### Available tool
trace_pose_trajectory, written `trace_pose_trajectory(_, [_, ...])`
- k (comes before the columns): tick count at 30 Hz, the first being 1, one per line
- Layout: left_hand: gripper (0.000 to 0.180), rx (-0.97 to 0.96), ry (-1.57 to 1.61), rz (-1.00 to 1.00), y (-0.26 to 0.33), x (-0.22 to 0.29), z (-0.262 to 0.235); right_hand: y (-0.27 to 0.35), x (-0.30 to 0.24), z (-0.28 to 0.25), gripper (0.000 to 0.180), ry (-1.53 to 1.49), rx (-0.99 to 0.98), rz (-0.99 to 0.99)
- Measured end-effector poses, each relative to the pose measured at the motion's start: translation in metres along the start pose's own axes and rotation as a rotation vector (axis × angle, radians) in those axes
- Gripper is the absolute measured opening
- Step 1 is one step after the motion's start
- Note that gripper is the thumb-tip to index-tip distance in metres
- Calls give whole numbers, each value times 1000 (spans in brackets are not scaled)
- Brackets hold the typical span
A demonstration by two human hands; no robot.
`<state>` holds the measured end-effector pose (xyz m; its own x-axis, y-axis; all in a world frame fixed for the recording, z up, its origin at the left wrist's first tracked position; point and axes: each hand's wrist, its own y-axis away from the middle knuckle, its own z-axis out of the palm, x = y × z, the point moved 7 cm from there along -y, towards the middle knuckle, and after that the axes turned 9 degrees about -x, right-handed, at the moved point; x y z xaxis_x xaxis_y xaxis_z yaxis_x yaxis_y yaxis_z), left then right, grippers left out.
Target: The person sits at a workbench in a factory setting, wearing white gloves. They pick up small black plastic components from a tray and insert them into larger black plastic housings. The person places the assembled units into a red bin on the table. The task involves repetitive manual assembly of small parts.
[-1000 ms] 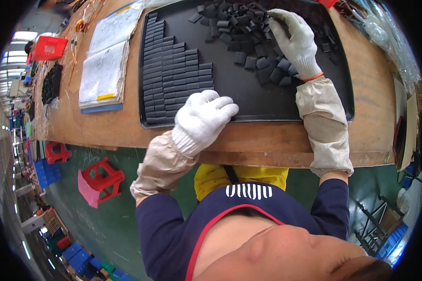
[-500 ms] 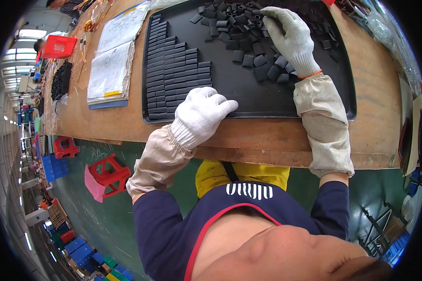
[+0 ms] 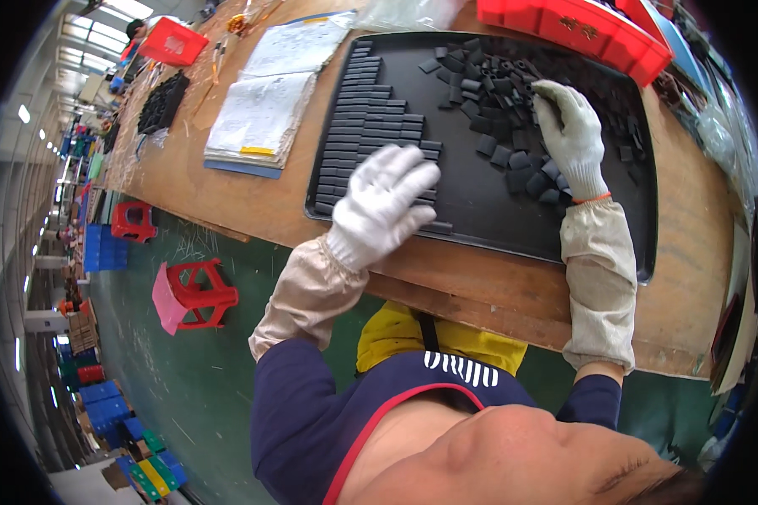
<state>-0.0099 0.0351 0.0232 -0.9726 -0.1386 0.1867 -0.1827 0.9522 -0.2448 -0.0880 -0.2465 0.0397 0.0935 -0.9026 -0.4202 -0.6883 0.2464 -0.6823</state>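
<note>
At frame centre, an open left hand (image 3: 381,206) is steadying stacked black blocks (image 3: 370,126) while the right hand (image 3: 571,135) is grasping loose blocks (image 3: 514,93), apparently mid-sorting; next, careful alignment.

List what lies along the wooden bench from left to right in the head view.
Open notebook → neat rows of dark blocks → left hand → loose pile of dark blocks → right hand.

I count two gloved hands of mine: my left hand (image 3: 381,204) at six o'clock on the one black tray (image 3: 478,202), my right hand (image 3: 569,135) at three. One open notebook (image 3: 261,105) at nine. Two red bins, one (image 3: 579,27) at twelve, one (image 3: 173,42) at ten. Two red stools (image 3: 192,292). The small black blocks (image 3: 370,126) are too many to count.
</note>
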Motion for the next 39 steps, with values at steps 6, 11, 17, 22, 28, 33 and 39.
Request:
trace_pose_trajectory(6, [77,-166,-228,-448,41,-94,29,-1,-8,7,19,21,-44,-14])
trace_pose_trajectory(11, [82,-282,-170,-489,39,-93,34,2,-3,5,17,48,-55,9])
trace_pose_trajectory(17, [84,-165,-125,-489,31,-95,28,3,-5,7,17,40,-93,-5])
trace_pose_trajectory(22, [87,-291,-166,-476,27,-97,37,2,-5,11,16,26,-102,10])
trace_pose_trajectory(28, [83,-166,-81,-331,-31,-80,10,3,-10,6,15,37,-98,-9])
trace_pose_trajectory(33, [68,21,29,-5,-111,-62,9,2,-10,12,17,50,-119,19])
trace_pose_trajectory(39, [68,-2,46,-12,-231,-74,52,3,-8,22,17,18,-139,-5])
